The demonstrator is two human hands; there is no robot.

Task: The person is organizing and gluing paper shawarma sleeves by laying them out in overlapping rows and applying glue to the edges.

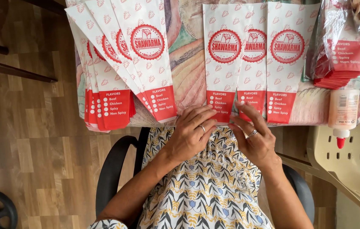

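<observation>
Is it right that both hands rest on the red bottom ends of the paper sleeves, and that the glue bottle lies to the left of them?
Not quite. In the head view the glue bottle lies to the right of the paper sleeves, not the left. The rest holds: the left hand and right hand rest on their red bottom ends.

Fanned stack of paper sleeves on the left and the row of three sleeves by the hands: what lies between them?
Head view: only bare patterned tablecloth lies between the fanned stack and the three sleeves.

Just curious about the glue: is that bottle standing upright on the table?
No, the glue bottle lies flat at the table edge, its red nozzle pointing toward the person.
</observation>
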